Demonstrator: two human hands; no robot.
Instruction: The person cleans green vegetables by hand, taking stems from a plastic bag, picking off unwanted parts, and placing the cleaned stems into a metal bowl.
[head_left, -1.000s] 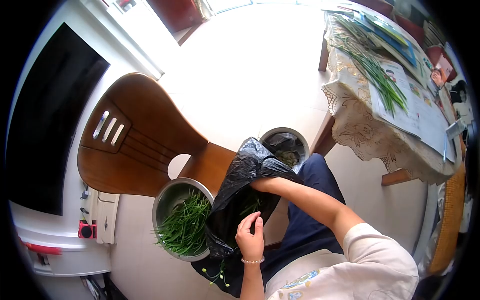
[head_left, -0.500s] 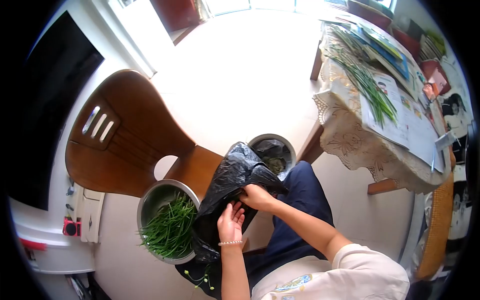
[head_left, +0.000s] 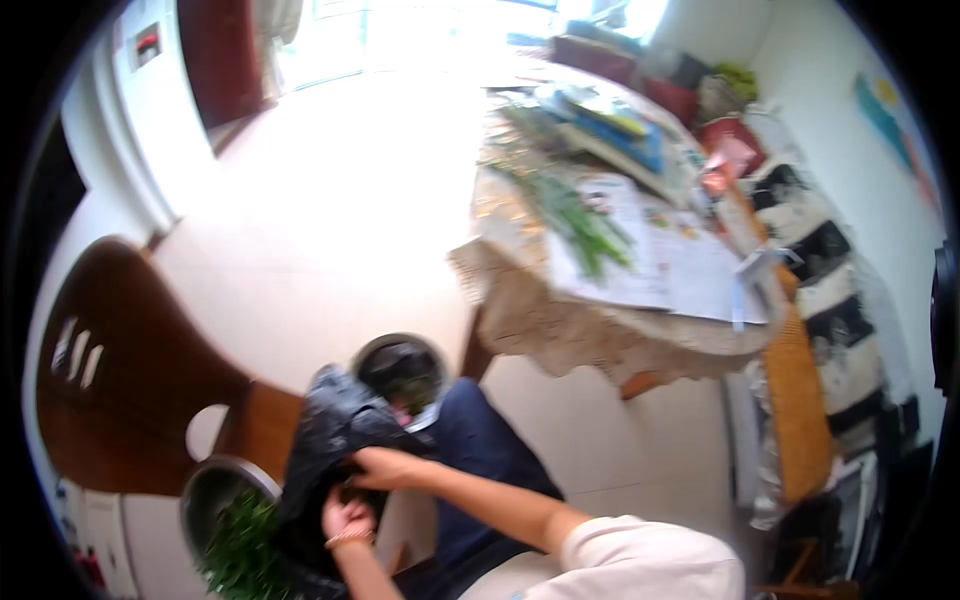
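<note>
Toward ten o'clock from the person's body, between the wooden chair (head_left: 140,370) and the dark trouser leg (head_left: 480,450), sags a black plastic bag (head_left: 325,425). Its long axis runs roughly from twelve o'clock down to six, tipped a little toward one and seven, and its dark mouth seems to face the flank nearest the sitter. The right hand (head_left: 385,468) is at that mouth with its forearm back at four o'clock, fingers bent at the bag's edge; most of the bag lies toward nine from it. The left hand (head_left: 348,515) sits just below, its forearm toward five, fingers half curled. Neither hand looks nearer than the other: they are close together at the mouth, and through the blur I cannot tell whether either pinches anything, plastic or contents. From the left hand, a metal bowl (head_left: 207,492) of cut greens (head_left: 240,545) is between eight and nine, just beside the bag; a second bowl (head_left: 398,338) stands at twelve from the right hand, and the desk (head_left: 600,330), bearing long green stalks (head_left: 578,215), lies between one and two.
</note>
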